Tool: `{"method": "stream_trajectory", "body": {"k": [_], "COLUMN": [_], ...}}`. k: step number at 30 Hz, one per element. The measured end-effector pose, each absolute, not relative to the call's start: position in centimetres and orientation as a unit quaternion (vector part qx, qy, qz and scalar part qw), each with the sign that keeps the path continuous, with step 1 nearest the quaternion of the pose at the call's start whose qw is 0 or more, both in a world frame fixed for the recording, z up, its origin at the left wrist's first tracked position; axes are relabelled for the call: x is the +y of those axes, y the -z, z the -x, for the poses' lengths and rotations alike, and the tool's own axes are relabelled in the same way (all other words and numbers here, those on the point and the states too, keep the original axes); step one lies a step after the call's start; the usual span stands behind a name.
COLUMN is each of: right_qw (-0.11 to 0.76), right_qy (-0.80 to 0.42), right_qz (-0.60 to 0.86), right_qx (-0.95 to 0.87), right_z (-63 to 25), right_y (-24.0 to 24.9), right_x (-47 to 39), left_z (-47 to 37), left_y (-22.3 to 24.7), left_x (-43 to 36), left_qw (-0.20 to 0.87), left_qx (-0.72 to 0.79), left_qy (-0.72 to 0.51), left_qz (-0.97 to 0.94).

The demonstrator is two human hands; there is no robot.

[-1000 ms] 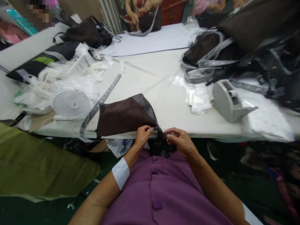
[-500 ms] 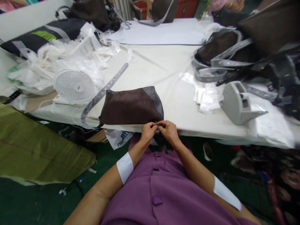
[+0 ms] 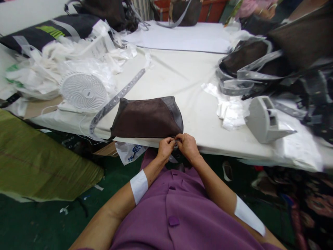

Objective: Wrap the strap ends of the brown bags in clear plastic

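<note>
A dark brown bag (image 3: 145, 117) with a grey side panel lies flat at the near edge of the white table (image 3: 182, 80). My left hand (image 3: 165, 148) and my right hand (image 3: 187, 146) meet at the bag's near right corner, just over the table edge. Both pinch a small dark part there, a strap end or tab, mostly hidden by my fingers. A long grey strap (image 3: 114, 100) runs from the bag's left side up across the table.
A small white fan (image 3: 83, 91) lies left of the bag amid white plastic wrappings (image 3: 52, 73). A grey tape dispenser (image 3: 265, 119) stands to the right, with more brown bags and grey straps (image 3: 249, 66) behind. An olive sack (image 3: 39, 156) covers the floor at left. Other people work at the far end.
My hands, apart a second ago, have come together at the bag's corner. Since half a second ago they have barely moved; the view shifted slightly.
</note>
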State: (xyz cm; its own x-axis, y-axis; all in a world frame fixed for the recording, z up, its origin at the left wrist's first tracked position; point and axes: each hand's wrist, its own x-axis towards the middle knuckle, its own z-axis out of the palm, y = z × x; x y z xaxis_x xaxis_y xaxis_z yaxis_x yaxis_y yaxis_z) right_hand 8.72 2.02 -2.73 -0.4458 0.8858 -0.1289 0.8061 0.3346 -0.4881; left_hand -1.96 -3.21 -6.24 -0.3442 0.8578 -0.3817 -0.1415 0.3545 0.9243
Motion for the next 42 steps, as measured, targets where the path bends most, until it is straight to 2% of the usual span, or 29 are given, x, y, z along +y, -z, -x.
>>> {"method": "stream_trajectory", "body": {"k": [4,12,20,26,38,42], "right_qw": [0.023,-0.039,-0.084,-0.105,-0.002,0.009], "right_qy": [-0.231,-0.203,-0.196,-0.177,-0.223,-0.246], "right_qz": [0.512,0.472,0.436,0.419,0.447,0.445], "right_qx": [-0.827,-0.857,-0.875,-0.885,-0.866,-0.861], "right_z": [-8.4,-8.0,-7.8,-7.6,-8.7,-8.7], "right_y": [2.4,1.7,0.7,0.3,1.3,1.0], "right_x": [2.3,2.9,4.7,5.1,4.0,4.0], "left_z": [2.1,2.8,1.9,2.0,1.0,0.6], "left_y": [6.7,6.3,6.2,6.0,6.9,6.7], "left_x": [-3.3,-3.5,-4.1,-4.2,-3.9,-3.9], "left_qw": [0.463,0.386,0.324,0.299,0.346,0.382], "left_qx": [0.661,0.665,0.677,0.634,0.681,0.684], "left_qy": [-0.495,-0.460,-0.513,-0.497,-0.526,-0.537], "left_qz": [-0.320,-0.445,-0.416,-0.512,-0.374,-0.312]}}
